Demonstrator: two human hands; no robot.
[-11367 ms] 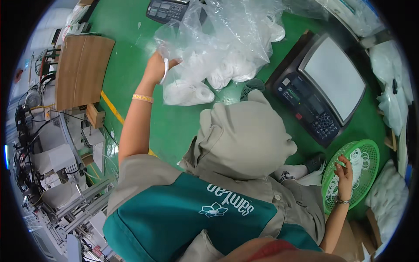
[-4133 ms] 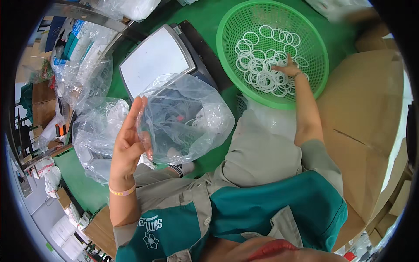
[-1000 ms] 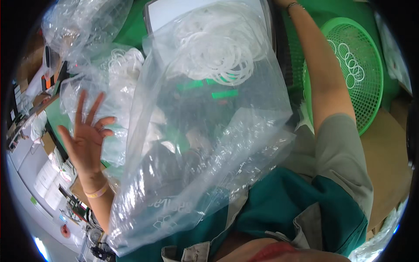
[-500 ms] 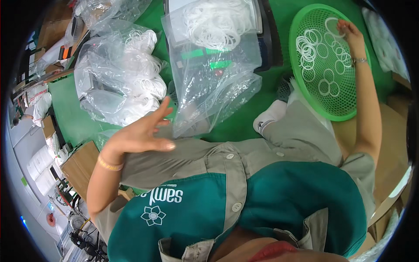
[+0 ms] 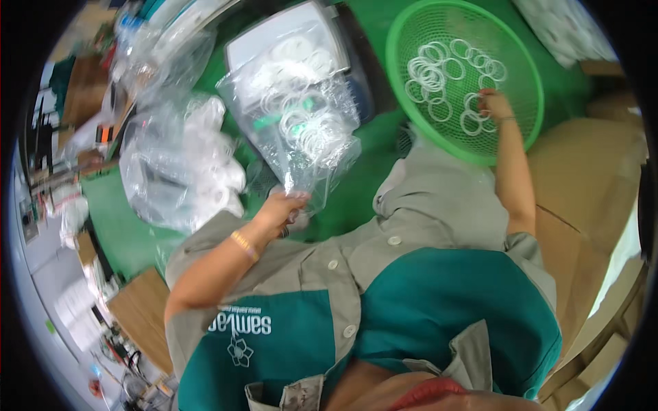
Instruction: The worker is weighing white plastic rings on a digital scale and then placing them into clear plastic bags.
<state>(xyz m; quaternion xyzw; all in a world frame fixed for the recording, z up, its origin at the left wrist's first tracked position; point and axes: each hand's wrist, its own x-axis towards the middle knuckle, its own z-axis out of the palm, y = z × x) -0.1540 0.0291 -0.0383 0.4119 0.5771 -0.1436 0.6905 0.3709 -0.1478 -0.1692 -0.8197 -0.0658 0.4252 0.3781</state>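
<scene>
The left hand point(image 5: 279, 209) is closed in a pinch on the lower edge of a clear plastic bag point(image 5: 301, 130), which holds white rings and lies draped over a flat scale point(image 5: 274, 41) at about 11 o'clock in the view. The right hand point(image 5: 492, 104) reaches up toward 1 o'clock into a green basket point(image 5: 411, 27), fingers curled down onto the loose white rings point(image 5: 439, 75) on its bottom; whether it has already closed on any I cannot tell.

To do this step well, as I judge it, the right hand should gather the rings by sweeping them together against the basket wall at 3 o'clock rather than picking them up singly, since they lie scattered and partly overlapping. The left hand would do better to hold the bag by its open mouth, so it stays wide. The bag film is thin and slack, so a firm pinch on the edge keeps it from sliding off the scale. Another heap of clear bags point(image 5: 178, 171) sits at 9 o'clock of the held bag, touching it or nearly so; keeping the two apart avoids grabbing the wrong film.
</scene>
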